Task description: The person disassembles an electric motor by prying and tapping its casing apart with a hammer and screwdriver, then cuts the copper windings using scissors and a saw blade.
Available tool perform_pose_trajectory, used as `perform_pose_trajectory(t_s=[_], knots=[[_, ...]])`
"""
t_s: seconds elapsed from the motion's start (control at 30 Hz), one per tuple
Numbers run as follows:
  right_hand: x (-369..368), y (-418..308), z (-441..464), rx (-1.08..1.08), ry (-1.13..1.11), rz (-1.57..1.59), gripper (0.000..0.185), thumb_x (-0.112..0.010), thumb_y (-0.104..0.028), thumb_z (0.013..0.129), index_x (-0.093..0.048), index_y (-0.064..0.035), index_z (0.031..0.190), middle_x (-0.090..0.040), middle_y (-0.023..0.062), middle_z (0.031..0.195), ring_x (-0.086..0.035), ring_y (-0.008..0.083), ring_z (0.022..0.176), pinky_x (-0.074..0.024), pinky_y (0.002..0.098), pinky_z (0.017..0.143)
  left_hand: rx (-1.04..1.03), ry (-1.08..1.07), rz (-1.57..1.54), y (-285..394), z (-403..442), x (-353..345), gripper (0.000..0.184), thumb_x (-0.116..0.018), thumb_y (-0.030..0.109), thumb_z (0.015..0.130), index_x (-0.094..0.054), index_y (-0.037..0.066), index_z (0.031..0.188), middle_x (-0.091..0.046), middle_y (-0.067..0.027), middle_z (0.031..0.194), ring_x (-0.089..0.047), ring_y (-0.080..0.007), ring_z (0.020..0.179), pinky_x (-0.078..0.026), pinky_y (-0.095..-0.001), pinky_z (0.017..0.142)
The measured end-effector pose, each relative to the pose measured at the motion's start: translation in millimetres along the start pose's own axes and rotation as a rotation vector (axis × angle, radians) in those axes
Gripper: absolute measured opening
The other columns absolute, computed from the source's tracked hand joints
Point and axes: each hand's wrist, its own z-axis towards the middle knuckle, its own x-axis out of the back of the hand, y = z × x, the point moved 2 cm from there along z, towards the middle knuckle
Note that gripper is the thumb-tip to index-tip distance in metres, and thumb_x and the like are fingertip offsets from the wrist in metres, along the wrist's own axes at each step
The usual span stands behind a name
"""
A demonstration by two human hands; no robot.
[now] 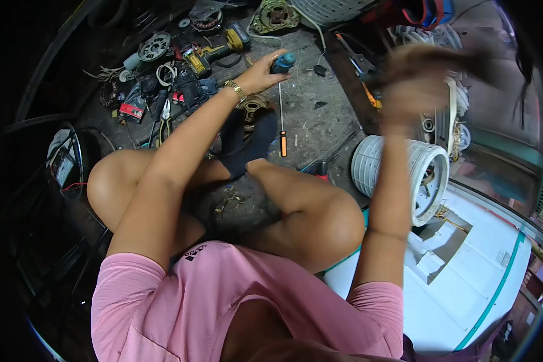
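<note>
My left hand [260, 73] is closed around a blue-teal handle [283, 63], seen nearly end-on above the floor; its working end is hidden. My right hand [407, 90] is raised at the right and smeared by motion. A dark, long, hammer-like tool [464, 63] shows as a blur at its fingers, its kind unclear. Below my left hand, an orange-handled screwdriver [283, 143] lies on the floor. Beside my feet is a round metal motor part [254, 108]. A white ribbed drum [374, 164] lies on its side beneath my right forearm.
A yellow cordless drill [214, 53], pliers [165, 120] and several motor parts [154, 46] crowd the floor at the left. A green-and-copper motor part [276, 16] lies at the back. A white appliance panel [476, 271] with a cutout lies at the right. My bent legs frame the near floor.
</note>
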Motion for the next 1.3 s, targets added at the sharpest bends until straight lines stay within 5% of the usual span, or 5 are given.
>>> perform_pose_trajectory(t_s=[0.4, 0.5, 0.7, 0.9, 1.3], knots=[[19, -22, 25, 0.039, 0.294, 0.256, 0.025, -0.054, -0.025, 0.094, -0.056, 0.0004, 0.091, -0.058, 0.0225, 0.065, -0.058, 0.0454, 0.065, -0.0459, 0.0457, 0.059, -0.006, 0.167, -0.025, 1, -6, 2, 0.065, -0.073, 0.012, 0.082, -0.040, 0.001, 0.137, -0.058, -0.0025, 0.114, -0.053, -0.0098, 0.104, -0.042, -0.0270, 0.095], [-20, -8, 9, -0.178, -0.237, -0.006, 0.034, -0.054, -0.033, 0.092, -0.057, 0.0007, 0.090, -0.060, 0.0290, 0.079, -0.060, 0.0463, 0.079, -0.0444, 0.0534, 0.067, -0.038, 0.121, -0.152, -12, 0, 3, 0.063, -0.073, 0.011, 0.081, -0.042, 0.000, 0.135, -0.058, -0.0016, 0.111, -0.052, -0.0093, 0.103, -0.041, -0.0265, 0.095], [101, -50, 76, 0.421, 0.133, -0.410, 0.022, -0.054, -0.017, 0.087, -0.062, -0.0067, 0.105, -0.064, 0.0158, 0.091, -0.061, 0.0304, 0.082, -0.0477, 0.0403, 0.072, -0.024, 0.149, 0.018, -4, -5, 5, 0.073, -0.072, 0.014, 0.083, -0.032, -0.003, 0.141, -0.057, -0.0070, 0.114, -0.055, -0.0114, 0.096, -0.044, -0.0259, 0.090], [-29, -19, 6, -0.277, -0.326, -0.054, 0.032, -0.053, -0.027, 0.093, -0.057, 0.0032, 0.101, -0.060, 0.0312, 0.090, -0.056, 0.0498, 0.091, -0.0434, 0.0511, 0.079, 0.028, 0.210, -0.114, 4, -5, 22, 0.070, -0.075, 0.021, 0.080, -0.040, -0.004, 0.135, -0.059, -0.0070, 0.114, -0.056, -0.0120, 0.097, -0.045, -0.0277, 0.090], [32, -44, 17, -0.211, 0.020, 0.320, 0.035, -0.051, -0.031, 0.096, -0.057, 0.0029, 0.101, -0.059, 0.0180, 0.074, -0.055, 0.0272, 0.068, -0.0447, 0.0369, 0.067, -0.087, 0.307, -0.233, 0, -23, 41, 0.040, -0.072, 0.011, 0.080, -0.054, 0.004, 0.114, -0.059, 0.0016, 0.098, -0.055, -0.0080, 0.090, -0.046, -0.0256, 0.084]])
